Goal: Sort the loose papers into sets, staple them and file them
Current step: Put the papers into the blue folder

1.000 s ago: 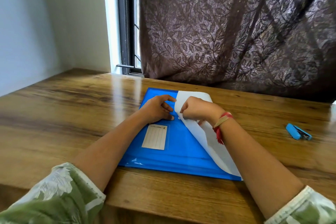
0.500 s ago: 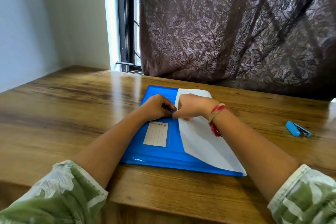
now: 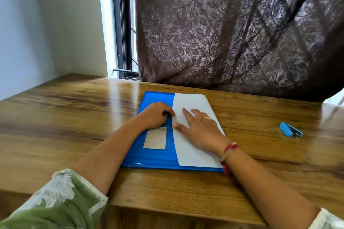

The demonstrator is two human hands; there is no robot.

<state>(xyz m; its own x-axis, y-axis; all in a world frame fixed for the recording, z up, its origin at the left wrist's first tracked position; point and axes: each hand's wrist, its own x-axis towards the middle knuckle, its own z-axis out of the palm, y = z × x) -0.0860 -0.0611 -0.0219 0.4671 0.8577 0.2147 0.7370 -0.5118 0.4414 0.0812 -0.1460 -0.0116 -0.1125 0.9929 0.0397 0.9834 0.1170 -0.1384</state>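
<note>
While my right hand [image 3: 201, 128] presses flat on the white sheet [image 3: 195, 156] lying across the blue folder [image 3: 154, 160] on the table [image 3: 74, 117], my left hand [image 3: 156, 117] curls at its edge; whether it grips anything I cannot tell. Filing, I judge; next, tuck the sheet squarely in.

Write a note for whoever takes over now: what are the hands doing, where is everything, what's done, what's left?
Right hand: flat, pressing the white flap down on the blue folder.
Left hand: fingers curled at the flap's edge; grip unclear.
Stapler: on the table, off to the right, untouched.
Done: no loose papers in sight; flap folded over.
Left: probably fasten the flap, put the folder away.
</note>
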